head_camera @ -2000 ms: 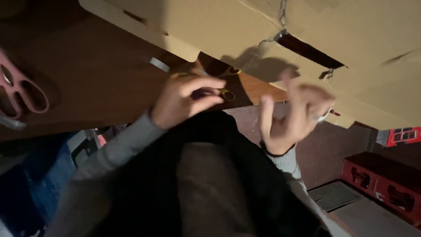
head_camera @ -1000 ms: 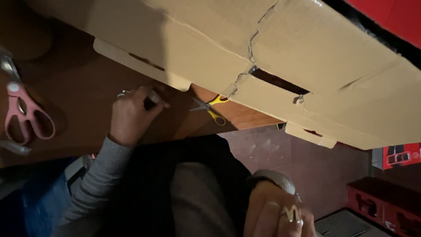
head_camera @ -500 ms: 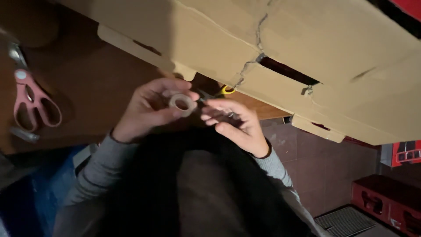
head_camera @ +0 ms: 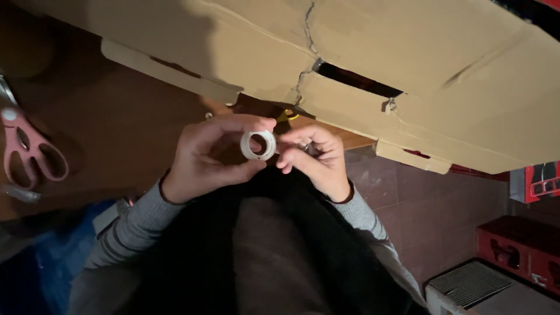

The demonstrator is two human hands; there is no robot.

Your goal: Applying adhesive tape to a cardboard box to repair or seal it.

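The small white ring-shaped roll of clear tape [head_camera: 258, 145] sits between the two hands, held just above the person's lap and below the edge of the large flattened brown cardboard box [head_camera: 350, 76]. The left hand [head_camera: 213, 154] has it: the thumb presses on the roll's lower rim and the curled fingers close over its top, so the roll is pinched edge to edge with its open hole facing the camera and its axis pointing roughly up toward the head. The right hand [head_camera: 315, 157] lies just to the right of the roll, its fingertips bunched together and touching the roll's outer rim on that side; whether they have caught a loose end of tape cannot be told, as the light is dim and the tape is clear. Both wrists are bent inward in grey ribbed sleeves, with the forearms coming in from either side of the dark trousers. A bit of yellow handle [head_camera: 287, 114] shows just above the hands, under the cardboard's torn seam. Well apart to the left, a pair of pink-handled scissors [head_camera: 29, 154] lies on the brown wooden table [head_camera: 128, 122]. Red plastic crates [head_camera: 519, 251] stand on the tiled floor at the right.
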